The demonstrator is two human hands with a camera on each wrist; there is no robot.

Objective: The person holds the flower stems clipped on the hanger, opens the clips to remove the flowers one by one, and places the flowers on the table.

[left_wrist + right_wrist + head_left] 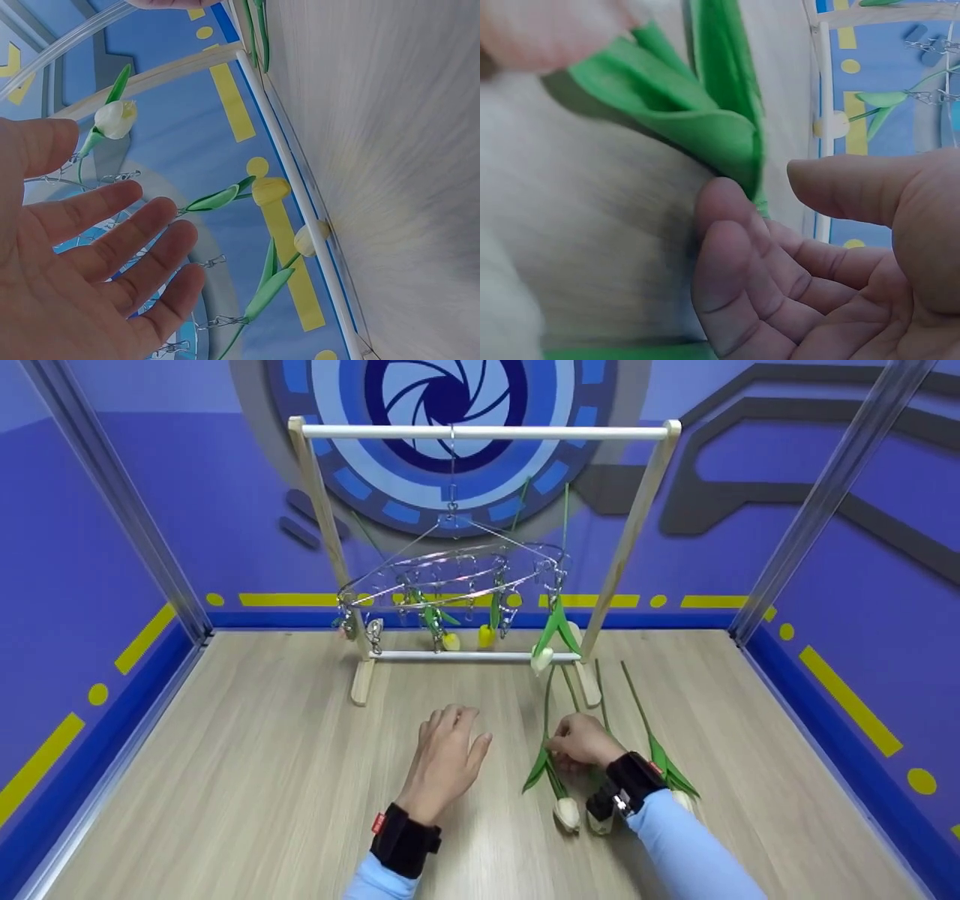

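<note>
My left hand [446, 761] hovers over the table with its fingers spread and relaxed, holding nothing. In the left wrist view its palm [97, 262] shows plainly. My right hand [589, 742] is at the stem of a white tulip [568, 814] lying on the table. In the right wrist view, the bent fingers [724, 262] touch the base of a green leaf [697, 127], and the thumb stands apart from them. Beside it lie another white tulip [600, 823], partly behind the wrist, and one [681, 801] farther right, partly covered by the sleeve.
A wooden rack [480, 433] carries a hanging wire clip hanger [450, 601]. From its clips hang a white tulip [541, 660], a yellow tulip [486, 636] and a pale yellow tulip [450, 642], heads down. Blue printed walls [97, 547] enclose the wooden table [247, 780].
</note>
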